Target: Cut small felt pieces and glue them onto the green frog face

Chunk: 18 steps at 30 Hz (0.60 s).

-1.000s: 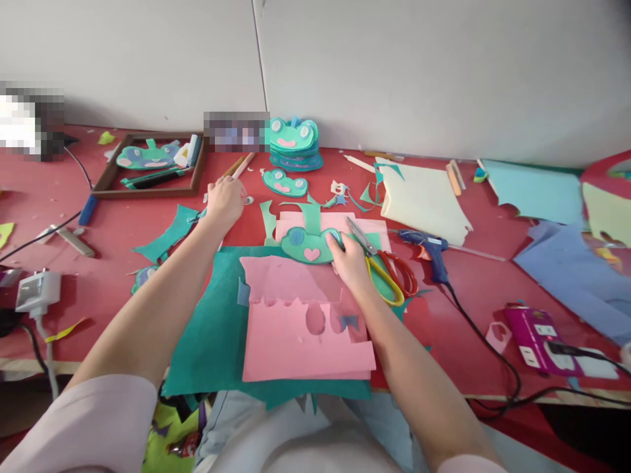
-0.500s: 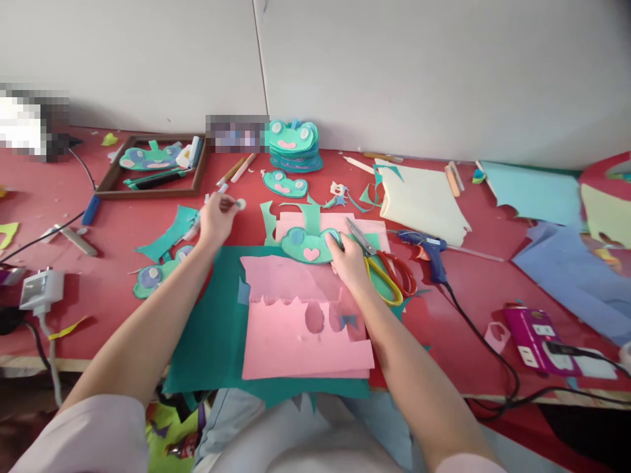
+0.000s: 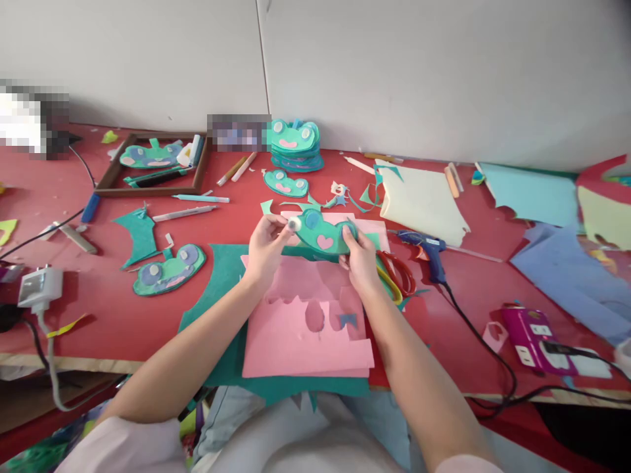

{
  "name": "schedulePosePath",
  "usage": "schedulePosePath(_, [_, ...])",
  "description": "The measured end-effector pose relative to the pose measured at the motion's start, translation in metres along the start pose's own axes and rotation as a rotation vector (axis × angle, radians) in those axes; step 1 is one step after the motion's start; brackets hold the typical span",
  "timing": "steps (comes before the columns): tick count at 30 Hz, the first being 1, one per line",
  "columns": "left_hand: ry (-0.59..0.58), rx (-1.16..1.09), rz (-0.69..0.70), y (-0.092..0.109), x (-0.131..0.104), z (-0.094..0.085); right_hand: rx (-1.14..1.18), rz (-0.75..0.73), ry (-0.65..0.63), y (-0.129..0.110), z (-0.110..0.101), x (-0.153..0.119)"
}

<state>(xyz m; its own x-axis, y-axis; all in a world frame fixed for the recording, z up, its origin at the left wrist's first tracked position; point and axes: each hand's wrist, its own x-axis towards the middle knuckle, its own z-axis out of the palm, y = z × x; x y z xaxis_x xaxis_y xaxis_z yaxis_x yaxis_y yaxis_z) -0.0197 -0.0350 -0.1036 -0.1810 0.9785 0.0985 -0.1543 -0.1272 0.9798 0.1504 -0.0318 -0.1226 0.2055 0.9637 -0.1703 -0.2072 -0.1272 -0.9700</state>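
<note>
A frog face (image 3: 324, 230) is held up above a pink sheet (image 3: 305, 341), its right-hand end pinched in the right hand (image 3: 359, 259), with the thumb laid over the front and the fingers curled behind. In the left hand (image 3: 266, 246), a small white disc (image 3: 294, 224) is gripped narrowly between thumb and fingers, at the frog face's 9 o'clock end; whether the two are touching cannot be told.

From the frog face, a stack of faces (image 3: 294, 141) is seen at 11 o'clock, with a smaller face (image 3: 286, 184) lying in front of it. At 3 o'clock a glue gun (image 3: 428, 253) is laid on the red table (image 3: 463, 295), and at 4 o'clock the scissors (image 3: 400, 274) are partly hidden by the right hand. A purple-eyed face (image 3: 170, 270) is placed toward 9 o'clock, and a wooden frame (image 3: 148, 192) at 10 o'clock.
</note>
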Motion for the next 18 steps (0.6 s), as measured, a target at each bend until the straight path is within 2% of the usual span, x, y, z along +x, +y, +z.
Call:
schedulePosePath(5, [0.059,-0.006,-0.021,-0.012,0.009,-0.014,-0.102,0.05,-0.068,0.003,0.0,0.002])
schedulePosePath(9, [0.049,0.007,0.004,-0.013,0.012,-0.017,-0.416,-0.069,-0.169,0.001,0.001,-0.004])
schedulePosePath(12, [0.049,0.014,-0.019,-0.015,0.015,-0.018,-0.572,-0.146,-0.155,-0.002,0.002,-0.007])
schedulePosePath(16, [0.029,-0.031,-0.063,-0.021,0.019,-0.022,-0.557,-0.206,-0.097,0.0,0.002,-0.006])
schedulePosePath(18, [0.002,-0.066,-0.086,-0.024,0.021,-0.023,-0.515,-0.178,-0.086,0.002,0.001,-0.005])
